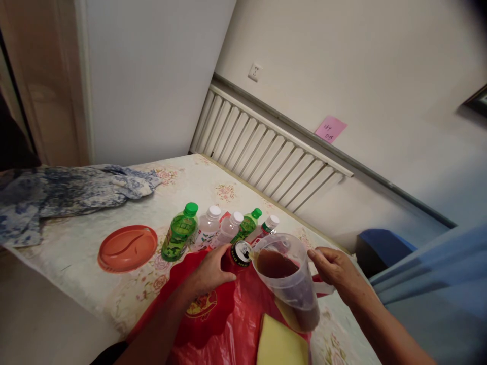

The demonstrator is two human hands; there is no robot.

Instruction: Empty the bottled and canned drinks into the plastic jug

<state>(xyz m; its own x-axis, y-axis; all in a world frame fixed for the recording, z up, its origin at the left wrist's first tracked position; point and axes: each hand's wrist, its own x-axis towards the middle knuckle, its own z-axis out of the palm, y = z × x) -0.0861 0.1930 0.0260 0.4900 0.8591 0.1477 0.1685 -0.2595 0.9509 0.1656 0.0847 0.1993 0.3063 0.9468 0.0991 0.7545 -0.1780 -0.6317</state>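
Note:
My left hand (212,272) curls its thumb and fingers round a dark drink can (240,253) with a silver top. Part of the can's side is hidden behind the hand. A clear plastic pitcher (299,299), partly filled with brown liquid, is tilted to the left in my right hand (335,268), which grips it at the handle side. The pitcher's lip is right at the can's opening; whether liquid is flowing is hard to make out. Under the can and my left hand lie a red scalloped tray (178,299) and a red plastic sheet (243,314).
Several bottles with green and white caps, such as a green bottle (179,234), stand behind the can. An orange divided plate (127,248) lies left. A yellow cloth (281,344) is in front. Patterned fabric (83,190) lies far left; a radiator (266,152) lines the wall.

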